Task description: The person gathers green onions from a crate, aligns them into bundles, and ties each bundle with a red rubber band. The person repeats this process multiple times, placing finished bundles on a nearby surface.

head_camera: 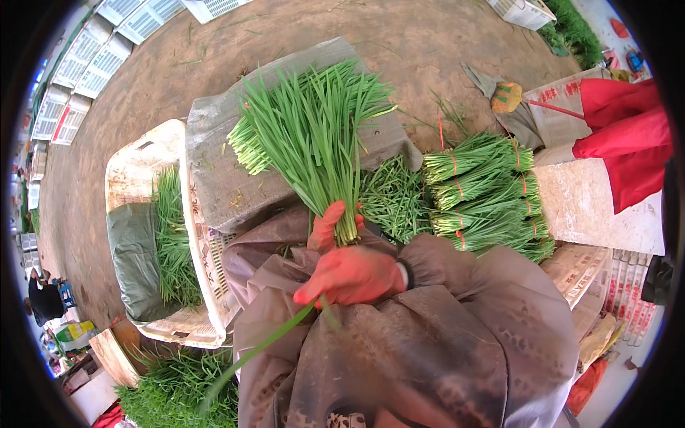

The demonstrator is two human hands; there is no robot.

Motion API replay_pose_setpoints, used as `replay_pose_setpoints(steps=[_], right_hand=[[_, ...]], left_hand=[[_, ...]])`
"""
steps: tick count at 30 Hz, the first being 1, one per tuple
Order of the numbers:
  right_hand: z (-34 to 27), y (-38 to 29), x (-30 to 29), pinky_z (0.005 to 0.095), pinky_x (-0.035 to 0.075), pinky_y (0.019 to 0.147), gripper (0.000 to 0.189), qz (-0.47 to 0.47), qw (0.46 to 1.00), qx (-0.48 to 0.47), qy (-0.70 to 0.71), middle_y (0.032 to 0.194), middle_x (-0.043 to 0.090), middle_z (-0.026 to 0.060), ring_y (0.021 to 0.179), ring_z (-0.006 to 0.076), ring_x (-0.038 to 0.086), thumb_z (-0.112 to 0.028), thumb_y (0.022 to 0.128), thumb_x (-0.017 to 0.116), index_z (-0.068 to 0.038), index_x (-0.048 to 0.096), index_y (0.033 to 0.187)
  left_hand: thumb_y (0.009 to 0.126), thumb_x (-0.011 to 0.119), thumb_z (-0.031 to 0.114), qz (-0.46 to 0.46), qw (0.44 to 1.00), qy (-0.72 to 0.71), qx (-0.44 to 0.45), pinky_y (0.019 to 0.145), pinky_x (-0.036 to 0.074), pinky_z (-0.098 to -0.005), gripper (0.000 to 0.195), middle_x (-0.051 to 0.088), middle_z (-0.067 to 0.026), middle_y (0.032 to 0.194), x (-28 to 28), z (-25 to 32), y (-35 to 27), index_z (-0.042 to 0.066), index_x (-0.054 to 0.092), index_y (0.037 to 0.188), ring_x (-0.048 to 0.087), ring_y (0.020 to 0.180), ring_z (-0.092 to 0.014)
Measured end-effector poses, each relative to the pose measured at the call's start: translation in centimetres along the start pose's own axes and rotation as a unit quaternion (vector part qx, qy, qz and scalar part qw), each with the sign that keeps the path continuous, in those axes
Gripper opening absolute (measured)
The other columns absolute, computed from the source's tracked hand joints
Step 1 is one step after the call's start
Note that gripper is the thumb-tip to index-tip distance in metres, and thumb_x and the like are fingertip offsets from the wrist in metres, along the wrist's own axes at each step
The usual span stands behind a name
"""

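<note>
My left hand (326, 227), in an orange-red glove, is closed around the lower stems of a fanned bunch of long green leafy stalks (316, 144), like garlic chives. Just below the stem ends, my right hand (350, 275), gloved alike, pinches a long green blade (262, 345) that trails blurred to the lower left. Behind the held bunch, more stalks (251, 150) lie on a grey cloth-covered surface (214, 187). Right of it are stacked bundles (481, 198) tied with orange bands, beside loose greens (393, 200).
At left stands a white plastic crate (187, 214) holding greens and a green-grey cloth (134, 262). Loose greens (176, 390) lie below it. Red fabric (626, 134) drapes at right over pale boards. More crates (96, 59) line the far left; a person (45, 299) is at the left edge.
</note>
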State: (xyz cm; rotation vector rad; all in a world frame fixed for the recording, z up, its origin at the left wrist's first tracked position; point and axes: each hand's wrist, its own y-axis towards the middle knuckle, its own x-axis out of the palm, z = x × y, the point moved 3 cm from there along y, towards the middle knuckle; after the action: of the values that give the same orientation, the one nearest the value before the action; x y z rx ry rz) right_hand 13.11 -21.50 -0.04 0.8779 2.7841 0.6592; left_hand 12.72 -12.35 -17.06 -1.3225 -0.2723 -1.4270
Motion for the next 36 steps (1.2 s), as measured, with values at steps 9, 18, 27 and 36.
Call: replay_pose_setpoints(steps=[9,18,27,36], right_hand=[[11.2,-10.6,-7.6,0.0344,0.05,0.088,0.057,0.086,0.767,0.533,-0.347,0.112,0.064,0.0239,0.1,0.0322,0.064,-0.034,0.093,0.061,0.008,0.048,0.13],[8.2,-3.4,-6.0,0.0333,0.049,0.09,0.053,0.254,0.848,0.409,0.221,0.116,0.064,0.0101,0.102,0.0187,0.061,-0.025,0.088,0.07,-0.001,0.052,0.131],[10.4,-3.5,-6.5,0.0341,0.046,0.097,0.056,0.243,0.868,0.392,0.184,0.122,0.063,0.0112,0.11,0.0205,0.06,-0.022,0.086,0.074,0.001,0.053,0.132],[9.9,-3.9,-6.2,0.0345,0.04,0.104,0.062,0.209,0.881,0.393,0.158,0.132,0.056,0.0121,0.122,0.0214,0.053,-0.036,0.094,0.064,-0.001,0.043,0.141]], left_hand=[[0.086,0.072,0.01,0.104,0.978,0.106,0.149,0.067,0.056,-0.0332,0.033,0.068,-0.0091,0.096,4.8,1.0,-2.2,0.002,0.059,0.116,0.067,0.073,-0.02],[0.083,0.071,0.003,0.27,0.903,0.255,0.218,0.079,0.054,-0.0345,0.044,0.067,-0.0092,0.106,4.3,1.1,-1.2,0.001,0.057,0.125,0.066,0.093,-0.02],[0.087,0.067,0.006,0.055,0.991,0.079,0.088,0.096,0.048,-0.0395,0.058,0.055,-0.0112,0.13,5.0,2.5,-3.7,0.007,0.042,0.139,0.057,0.117,-0.023],[0.101,0.053,0.028,-0.033,0.984,-0.048,0.166,0.103,0.045,-0.0423,0.055,0.049,-0.0092,0.14,3.6,0.1,-2.7,0.009,0.033,0.148,0.052,0.124,-0.025]])
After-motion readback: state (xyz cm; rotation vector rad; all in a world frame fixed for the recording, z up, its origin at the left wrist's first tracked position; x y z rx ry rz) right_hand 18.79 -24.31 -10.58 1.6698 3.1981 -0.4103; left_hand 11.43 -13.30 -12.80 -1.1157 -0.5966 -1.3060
